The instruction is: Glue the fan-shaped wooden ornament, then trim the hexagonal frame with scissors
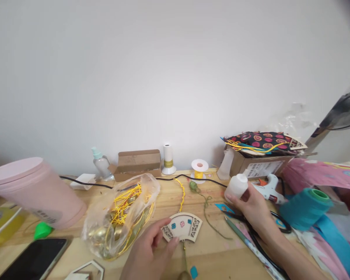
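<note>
Left hand (151, 247) pinches a pale wooden fan-shaped ornament (178, 232); right hand (258, 210) grips a small white plastic bottle (236, 187).
I advise holding the ornament level by its edge, bottle under light pressure. It sits on or just above the light wooden tabletop (221, 262), wide arc away from the wearer, long axis left to right.
</note>
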### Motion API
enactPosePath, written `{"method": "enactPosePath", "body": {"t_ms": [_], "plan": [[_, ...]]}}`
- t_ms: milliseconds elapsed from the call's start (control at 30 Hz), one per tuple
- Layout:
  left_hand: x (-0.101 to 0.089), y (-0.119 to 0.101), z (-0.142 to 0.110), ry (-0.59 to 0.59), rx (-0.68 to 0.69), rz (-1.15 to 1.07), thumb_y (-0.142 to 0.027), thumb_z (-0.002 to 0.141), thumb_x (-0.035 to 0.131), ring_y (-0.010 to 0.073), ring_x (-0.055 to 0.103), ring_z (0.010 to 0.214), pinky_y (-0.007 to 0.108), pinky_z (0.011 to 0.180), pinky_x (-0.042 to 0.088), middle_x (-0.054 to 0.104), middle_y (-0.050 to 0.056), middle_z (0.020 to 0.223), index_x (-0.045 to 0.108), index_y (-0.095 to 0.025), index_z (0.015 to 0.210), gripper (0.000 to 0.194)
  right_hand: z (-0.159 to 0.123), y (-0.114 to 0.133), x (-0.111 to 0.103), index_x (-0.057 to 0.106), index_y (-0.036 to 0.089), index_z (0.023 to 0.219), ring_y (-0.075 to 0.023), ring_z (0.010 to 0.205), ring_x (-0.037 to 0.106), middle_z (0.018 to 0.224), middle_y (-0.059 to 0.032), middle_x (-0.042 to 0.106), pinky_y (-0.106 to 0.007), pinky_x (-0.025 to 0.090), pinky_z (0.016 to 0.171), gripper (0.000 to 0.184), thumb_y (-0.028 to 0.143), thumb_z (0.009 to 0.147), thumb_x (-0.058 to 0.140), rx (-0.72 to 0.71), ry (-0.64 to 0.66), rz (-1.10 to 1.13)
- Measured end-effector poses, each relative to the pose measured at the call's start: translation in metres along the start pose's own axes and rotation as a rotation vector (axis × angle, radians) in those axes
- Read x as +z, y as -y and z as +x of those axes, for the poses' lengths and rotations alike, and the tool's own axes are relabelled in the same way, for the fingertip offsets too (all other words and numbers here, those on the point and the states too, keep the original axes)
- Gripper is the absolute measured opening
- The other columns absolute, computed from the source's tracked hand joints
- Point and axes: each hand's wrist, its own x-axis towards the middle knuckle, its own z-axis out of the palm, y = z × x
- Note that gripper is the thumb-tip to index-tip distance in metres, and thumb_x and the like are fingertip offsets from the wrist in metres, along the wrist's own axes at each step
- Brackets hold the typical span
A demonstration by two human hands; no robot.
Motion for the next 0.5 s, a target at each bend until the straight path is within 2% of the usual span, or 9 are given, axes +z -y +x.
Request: {"method": "enactPosePath", "body": {"t_ms": [100,200,267,333,367,400,433,500], "plan": [[-0.003,-0.001,0.001,0.016,0.003,-0.049,-0.036,0.064,0.064,0.0142,0.038,0.052,0.026,0.054,0.029,0.034,-0.007,0.054,0.064,-0.017,0.087,0.030,0.002,-0.005,0.000,0.055,0.018,0.088,-0.0244,0.082,0.058,0.085,-0.0041,0.064,-0.039,0.045,0.075,0.044,0.032,0.052,0.075,0.007,0.028,0.007],[-0.007,-0.001,0.002,0.032,-0.010,-0.080,-0.037,0.063,0.064,0.0148,0.038,0.053,0.025,0.054,0.028,0.036,-0.006,0.054,0.065,-0.017,0.087,0.031,-0.002,0.009,-0.005,0.050,0.019,0.102,-0.0254,0.090,0.056,0.100,-0.0076,0.059,-0.040,0.045,0.078,0.057,0.036,0.054,0.074,0.022,0.032,0.032],[-0.009,-0.001,0.003,0.058,-0.032,-0.064,-0.038,0.063,0.064,0.0151,0.038,0.053,0.025,0.054,0.028,0.035,-0.007,0.053,0.065,-0.017,0.089,0.033,-0.009,0.025,-0.008,0.046,0.020,0.110,-0.0263,0.097,0.053,0.109,-0.0091,0.053,-0.041,0.044,0.081,0.061,0.040,0.057,0.071,-0.033,-0.113,0.017],[-0.010,-0.002,0.003,0.042,-0.030,-0.023,-0.038,0.064,0.063,0.0153,0.038,0.052,0.026,0.054,0.028,0.035,-0.007,0.053,0.065,-0.018,0.092,0.035,-0.021,0.040,-0.008,0.045,0.025,0.112,-0.0262,0.103,0.050,0.112,-0.0073,0.051,-0.043,0.039,0.088,0.056,0.037,0.062,0.069,-0.231,-0.320,-0.083],[-0.011,-0.003,0.002,0.015,-0.020,0.005,-0.037,0.064,0.063,0.0156,0.038,0.052,0.026,0.054,0.028,0.035,-0.007,0.053,0.064,-0.018,0.094,0.036,-0.028,0.045,-0.005,0.046,0.028,0.111,-0.0259,0.106,0.048,0.114,-0.0058,0.050,-0.043,0.036,0.092,0.051,0.033,0.065,0.067,-0.334,-0.332,-0.164],[-0.011,-0.005,0.001,-0.016,-0.006,0.033,-0.036,0.063,0.063,0.0159,0.039,0.052,0.026,0.054,0.028,0.035,-0.007,0.053,0.064,-0.018,0.095,0.036,-0.036,0.047,0.000,0.051,0.029,0.105,-0.0261,0.106,0.048,0.113,-0.0049,0.053,-0.044,0.034,0.094,0.043,0.030,0.065,0.067,-0.426,-0.226,-0.225],[-0.011,-0.008,-0.001,-0.033,0.006,0.070,-0.035,0.063,0.063,0.0160,0.039,0.052,0.026,0.054,0.028,0.035,-0.007,0.053,0.063,-0.019,0.093,0.035,-0.045,0.046,0.006,0.054,0.030,0.101,-0.0270,0.103,0.049,0.109,-0.0045,0.056,-0.044,0.036,0.092,0.041,0.028,0.063,0.068,-0.472,-0.034,-0.305],[-0.011,-0.014,-0.005,0.017,0.013,0.166,-0.031,0.060,0.065,0.0158,0.039,0.051,0.025,0.053,0.027,0.035,-0.007,0.051,0.063,-0.020,0.082,0.024,-0.059,0.037,0.023,0.053,0.027,0.108,-0.0306,0.102,0.051,0.109,-0.0075,0.059,-0.046,0.041,0.087,0.057,0.023,0.055,0.072,-0.459,0.323,-0.444]]}}
